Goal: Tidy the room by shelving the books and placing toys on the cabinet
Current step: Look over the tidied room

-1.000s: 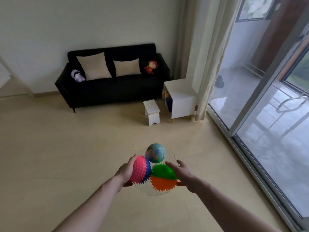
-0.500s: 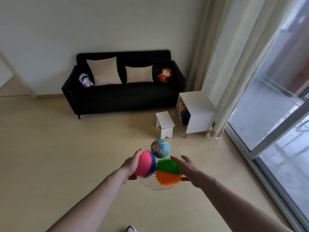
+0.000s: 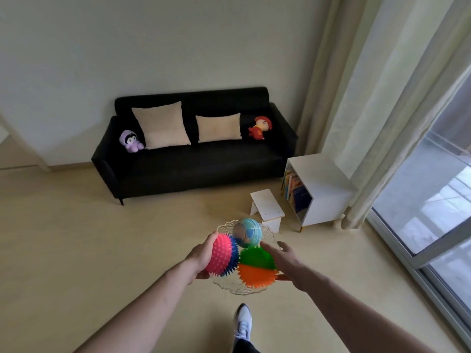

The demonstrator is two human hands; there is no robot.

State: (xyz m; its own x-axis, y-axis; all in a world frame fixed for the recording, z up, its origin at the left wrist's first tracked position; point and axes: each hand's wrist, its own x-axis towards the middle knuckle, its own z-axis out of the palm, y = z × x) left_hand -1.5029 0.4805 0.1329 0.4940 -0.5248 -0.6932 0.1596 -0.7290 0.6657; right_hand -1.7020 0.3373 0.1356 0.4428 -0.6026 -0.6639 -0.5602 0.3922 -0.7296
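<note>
While both hands (image 3: 204,256) (image 3: 288,262), fingers curled under its rim, carry the glass dish (image 3: 242,289) of three balls (image 3: 247,232) short of the white cabinet (image 3: 318,174), it wants keeping level.

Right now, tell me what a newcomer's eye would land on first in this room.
First, the bright toys carried at centre: a pink and blue spiky ball, a green and orange spiky ball and a small globe-like ball on a clear glass dish between the left hand and right hand. Beyond, a black sofa against the wall holds a purple plush and a red plush.
</note>
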